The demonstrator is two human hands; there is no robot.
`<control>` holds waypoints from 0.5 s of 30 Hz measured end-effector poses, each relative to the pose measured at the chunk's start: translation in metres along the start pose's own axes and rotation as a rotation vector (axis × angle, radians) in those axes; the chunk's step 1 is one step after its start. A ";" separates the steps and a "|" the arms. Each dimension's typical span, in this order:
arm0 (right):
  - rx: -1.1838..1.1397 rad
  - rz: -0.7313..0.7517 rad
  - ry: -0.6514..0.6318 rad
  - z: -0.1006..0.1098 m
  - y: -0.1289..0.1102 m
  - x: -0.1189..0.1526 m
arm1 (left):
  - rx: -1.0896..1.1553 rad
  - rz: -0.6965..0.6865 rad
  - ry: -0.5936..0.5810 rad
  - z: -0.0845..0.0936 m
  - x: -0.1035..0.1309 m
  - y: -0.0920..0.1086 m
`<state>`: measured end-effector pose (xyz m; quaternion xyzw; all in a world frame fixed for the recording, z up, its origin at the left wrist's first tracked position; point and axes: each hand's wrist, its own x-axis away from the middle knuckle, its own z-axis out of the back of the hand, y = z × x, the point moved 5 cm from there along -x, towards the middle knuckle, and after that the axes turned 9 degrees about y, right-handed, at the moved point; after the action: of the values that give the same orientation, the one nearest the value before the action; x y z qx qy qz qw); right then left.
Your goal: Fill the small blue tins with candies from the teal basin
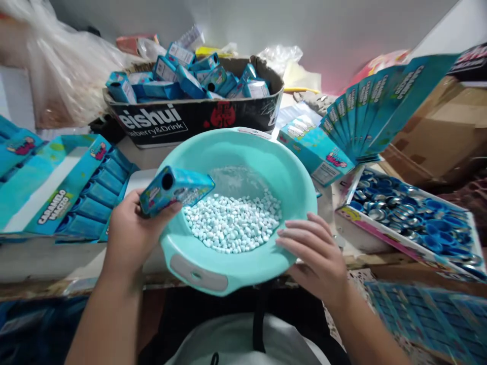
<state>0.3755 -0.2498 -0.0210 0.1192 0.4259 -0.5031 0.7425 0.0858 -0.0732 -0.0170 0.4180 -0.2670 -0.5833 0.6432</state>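
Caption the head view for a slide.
Left hand holding a blue carton over a turquoise basin of pale pellets, right hand at the basin's edge.

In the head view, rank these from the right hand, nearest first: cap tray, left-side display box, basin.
1. Basin: its right rim lies at the right hand.
2. Cap tray: to the right.
3. Left-side display box: across the basin, far left.

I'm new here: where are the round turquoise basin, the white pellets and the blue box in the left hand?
Turquoise basin (296, 185): head view, inner right wall.
White pellets (234, 223): head view, middle of the heap.
Blue box (183, 191): head view, printed surface.
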 end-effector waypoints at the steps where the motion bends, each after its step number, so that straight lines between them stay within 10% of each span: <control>1: 0.009 0.005 -0.022 0.002 0.000 0.000 | -0.015 -0.001 -0.017 0.000 -0.001 0.001; 10: 0.115 0.017 -0.511 0.022 0.043 -0.041 | -0.300 -0.061 -0.196 -0.019 0.003 0.026; 15: 0.129 0.090 -0.365 0.016 0.039 -0.084 | -0.384 -0.429 -0.044 -0.018 -0.013 0.073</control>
<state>0.4055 -0.1874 0.0423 0.0922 0.2454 -0.5089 0.8200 0.1371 -0.0590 0.0373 0.3228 -0.0713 -0.7549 0.5665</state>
